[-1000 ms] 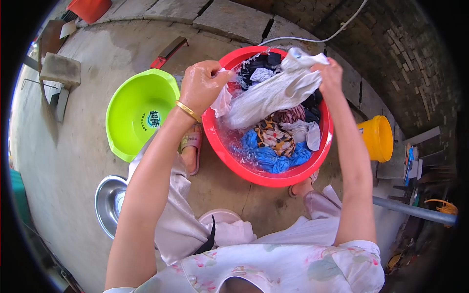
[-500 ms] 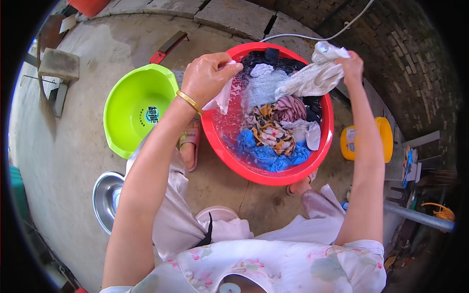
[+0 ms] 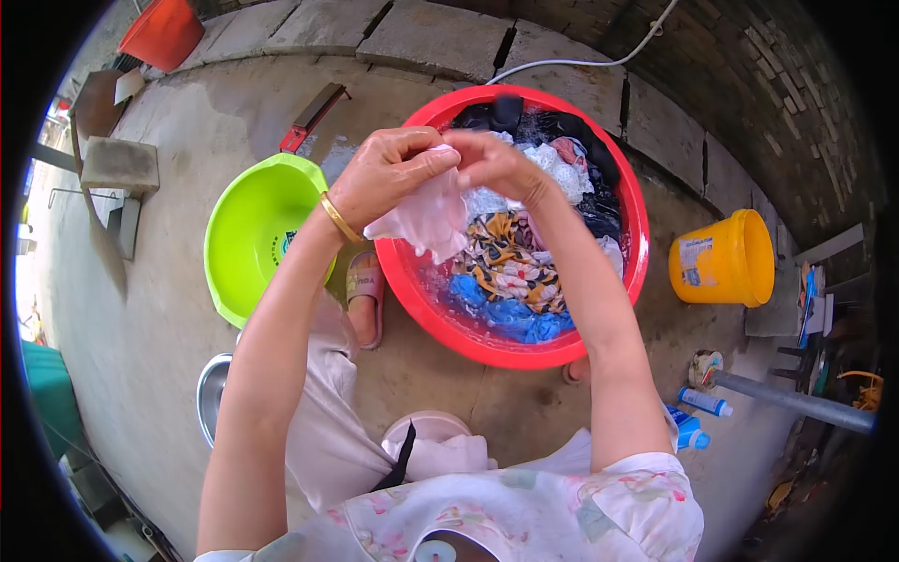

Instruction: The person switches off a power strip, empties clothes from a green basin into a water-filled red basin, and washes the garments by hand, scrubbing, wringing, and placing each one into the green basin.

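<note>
A wet pale pink cloth (image 3: pixel 421 223) hangs from my left hand (image 3: pixel 389 178), which is closed on its upper edge over the left rim of the red basin (image 3: pixel 468 351). My right hand (image 3: pixel 501 167) meets the left one, its fingers curled at the same cloth; part of its grip is hidden. Below, the basin holds water and soaked laundry: a yellow, black and white patterned cloth (image 3: pixel 515 267), blue fabric (image 3: pixel 515 320), a white textured garment (image 3: pixel 562 173) and dark clothes (image 3: pixel 604 208).
A lime green basin (image 3: pixel 229 244) stands left of the red one, a metal bowl (image 3: pixel 211 393) nearer me. At right are a yellow bucket (image 3: pixel 716 262), a blue bottle (image 3: pixel 704 402) and a grey pole (image 3: pixel 796 401). A pale hose (image 3: pixel 562 66) runs behind, by concrete slabs (image 3: pixel 431 42).
My right hand has let go of the white garment, now lying in the basin, and has come left to the pink cloth. The view has shifted slightly.
</note>
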The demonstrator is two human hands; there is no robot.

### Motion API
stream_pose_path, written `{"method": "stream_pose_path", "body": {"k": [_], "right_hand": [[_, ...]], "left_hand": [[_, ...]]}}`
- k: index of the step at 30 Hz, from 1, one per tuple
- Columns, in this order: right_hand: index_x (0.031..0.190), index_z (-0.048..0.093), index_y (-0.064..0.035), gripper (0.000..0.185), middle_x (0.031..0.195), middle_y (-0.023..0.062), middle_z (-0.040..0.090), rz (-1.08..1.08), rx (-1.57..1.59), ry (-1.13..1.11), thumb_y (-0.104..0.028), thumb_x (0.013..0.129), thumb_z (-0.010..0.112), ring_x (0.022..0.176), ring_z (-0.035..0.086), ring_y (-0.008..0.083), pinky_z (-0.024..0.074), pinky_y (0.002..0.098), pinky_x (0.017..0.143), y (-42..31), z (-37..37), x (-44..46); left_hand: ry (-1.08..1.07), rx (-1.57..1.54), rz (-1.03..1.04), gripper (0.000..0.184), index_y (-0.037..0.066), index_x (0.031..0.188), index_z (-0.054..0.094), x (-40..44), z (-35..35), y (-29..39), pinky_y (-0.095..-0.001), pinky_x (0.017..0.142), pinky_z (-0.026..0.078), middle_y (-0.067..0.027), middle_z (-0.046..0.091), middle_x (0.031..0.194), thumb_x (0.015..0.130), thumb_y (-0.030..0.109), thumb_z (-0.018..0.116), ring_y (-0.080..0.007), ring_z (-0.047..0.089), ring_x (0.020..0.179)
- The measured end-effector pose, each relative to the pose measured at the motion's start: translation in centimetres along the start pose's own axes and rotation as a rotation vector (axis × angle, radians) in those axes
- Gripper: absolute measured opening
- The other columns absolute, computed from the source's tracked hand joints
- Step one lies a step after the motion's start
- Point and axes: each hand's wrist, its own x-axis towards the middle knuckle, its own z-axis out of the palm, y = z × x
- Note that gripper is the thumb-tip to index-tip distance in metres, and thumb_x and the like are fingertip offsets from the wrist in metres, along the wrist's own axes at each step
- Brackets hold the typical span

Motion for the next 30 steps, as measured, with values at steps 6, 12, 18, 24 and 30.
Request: {"method": "stream_pose_path", "body": {"k": [6,12,18,24,30], "right_hand": [[0.097,0.063,-0.0027,0.036,0.087,0.0013,0.063,0.262,-0.131,-0.042,-0.024,0.07,0.072,0.08,0.057,0.0093,0.0441,0.0247,0.076,11.9,2.1,-3.8],[0.105,0.062,-0.0056,0.032,0.088,0.0036,0.063,0.36,-0.287,0.245,-0.025,0.079,0.065,0.082,0.058,0.013,0.044,0.0265,0.075,14.2,1.6,-9.4],[0.104,0.062,-0.0054,0.031,0.098,0.0093,0.06,-0.163,-1.427,0.586,-0.016,0.075,0.062,0.101,0.054,0.0207,0.0377,0.0368,0.089,9.2,3.0,-12.4],[0.082,0.064,-0.0069,0.017,0.083,0.0084,0.06,-0.141,-1.318,0.182,-0.01,0.066,0.06,0.096,0.054,0.0221,0.0376,0.0395,0.086,16.6,1.4,-8.2],[0.071,0.068,-0.0073,0.012,0.08,0.0117,0.063,0.265,-1.453,0.199,-0.012,0.063,0.059,0.084,0.057,0.0241,0.0423,0.038,0.079,31.0,-1.5,-3.2]], "left_hand": [[-0.05,0.043,-0.037,0.026,-0.001,0.077,0.059,-1.0,-1.1,1.5,-0.0213,0.06,0.039,0.0033,0.051,0.068,0.083,0.024,0.063,-0.0043,0.047,0.066],[-0.194,0.284,0.044,0.028,0.0,0.07,0.056,-0.7,-3.8,0.4,-0.0281,0.056,0.038,-0.0023,0.048,0.063,0.083,0.024,0.06,-0.012,0.047,0.061],[-0.627,1.12,0.462,0.024,0.007,0.068,0.06,2.7,-6.4,-7.0,-0.0396,0.061,0.045,-0.0089,0.056,0.07,0.076,0.029,0.062,-0.0269,0.056,0.074],[-0.847,1.542,0.557,0.019,0.011,0.075,0.067,9.1,-2.9,-20.0,-0.0413,0.093,0.032,-0.0095,0.06,0.088,0.073,0.028,0.06,-0.0261,0.052,0.094],[-1.056,1.738,0.516,0.026,0.008,0.089,0.069,10.1,7.1,-29.3,-0.0495,0.104,0.018,-0.0132,0.057,0.112,0.079,0.025,0.051,-0.0273,0.043,0.114]]}}
